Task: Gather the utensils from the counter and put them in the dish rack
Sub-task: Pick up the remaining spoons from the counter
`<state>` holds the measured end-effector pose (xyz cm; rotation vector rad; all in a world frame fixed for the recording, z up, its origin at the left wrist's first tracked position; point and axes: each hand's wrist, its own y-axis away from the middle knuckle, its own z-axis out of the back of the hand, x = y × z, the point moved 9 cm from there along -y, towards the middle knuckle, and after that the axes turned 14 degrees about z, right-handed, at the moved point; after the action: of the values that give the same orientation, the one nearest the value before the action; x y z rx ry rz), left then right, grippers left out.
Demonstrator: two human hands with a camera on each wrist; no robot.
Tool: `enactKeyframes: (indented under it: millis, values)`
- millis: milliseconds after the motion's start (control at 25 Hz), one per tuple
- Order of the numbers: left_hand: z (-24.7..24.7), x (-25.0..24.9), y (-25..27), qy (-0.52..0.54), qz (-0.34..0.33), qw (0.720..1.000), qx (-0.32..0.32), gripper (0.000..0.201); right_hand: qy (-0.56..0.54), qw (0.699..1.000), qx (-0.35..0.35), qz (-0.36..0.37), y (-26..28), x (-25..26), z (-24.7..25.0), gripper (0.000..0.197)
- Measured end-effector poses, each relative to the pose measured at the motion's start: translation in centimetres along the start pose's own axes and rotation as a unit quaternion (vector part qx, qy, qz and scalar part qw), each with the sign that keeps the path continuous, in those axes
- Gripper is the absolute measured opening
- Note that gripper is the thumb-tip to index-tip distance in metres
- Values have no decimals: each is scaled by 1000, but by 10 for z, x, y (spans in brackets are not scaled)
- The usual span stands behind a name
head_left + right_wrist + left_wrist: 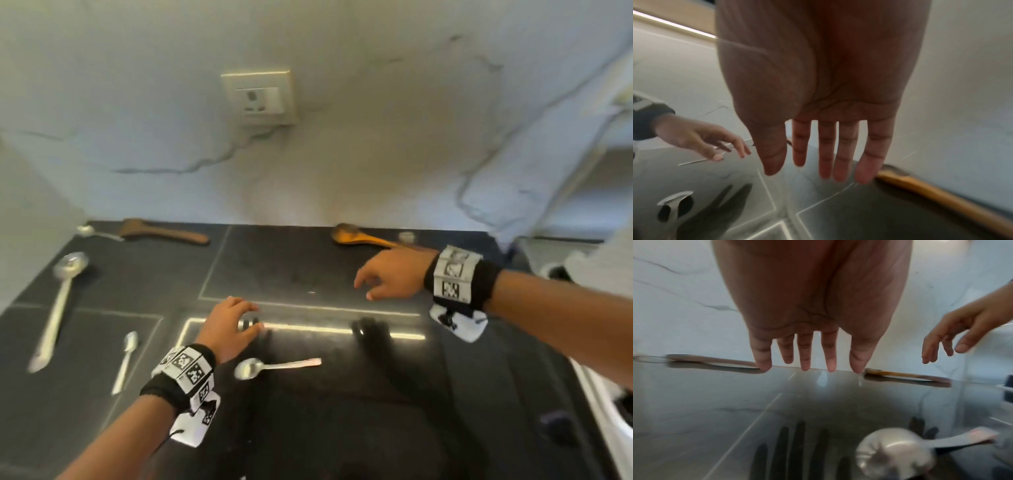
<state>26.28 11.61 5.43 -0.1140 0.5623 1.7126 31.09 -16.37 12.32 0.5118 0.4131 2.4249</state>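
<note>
Several utensils lie on the black counter. A steel spoon lies just right of my left hand, which hovers open and empty above the counter. My right hand is open and empty, just in front of the yellow wooden spoon by the wall. A steel ladle and a small steel spoon lie at the left. A brown wooden spatula and another small spoon lie at the back left.
A marbled white wall with a socket rises behind the counter. A white edge shows at the right border. The counter reflects both hands as dark shadows.
</note>
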Motion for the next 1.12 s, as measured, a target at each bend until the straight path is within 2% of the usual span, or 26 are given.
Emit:
enactKeyframes:
  millis: [120, 200, 320, 520, 680, 800, 840, 1000, 1120]
  values:
    - [29, 108, 3, -24, 89, 995, -34, 56, -6, 999, -14, 33, -97, 45, -27, 53]
    - [42, 162, 8, -21, 135, 990, -42, 45, -19, 998, -35, 46, -155, 71, -32, 59]
    - [52, 209, 12, -9, 163, 986, -39, 43, -33, 995, -64, 63, -228, 104, -24, 68]
    - [58, 262, 12, 13, 222, 974, -34, 57, -8, 998, -12, 59, -308, 140, -21, 81]
    - [62, 269, -1, 41, 212, 975, -44, 62, 2, 999, 10, 38, -317, 139, -28, 81]
    - [65, 268, -16, 58, 218, 973, -41, 68, 2, 999, 14, 44, -299, 141, -31, 73]
    - [65, 266, -22, 54, 213, 975, -36, 65, 2, 999, 11, 47, -289, 144, -30, 68]
    - [64, 263, -31, 64, 205, 976, -24, 28, -15, 998, 12, 58, -231, 162, -43, 50]
    - [62, 259, -30, 87, 194, 977, -14, 19, -20, 997, 34, 68, -189, 173, -66, 48]
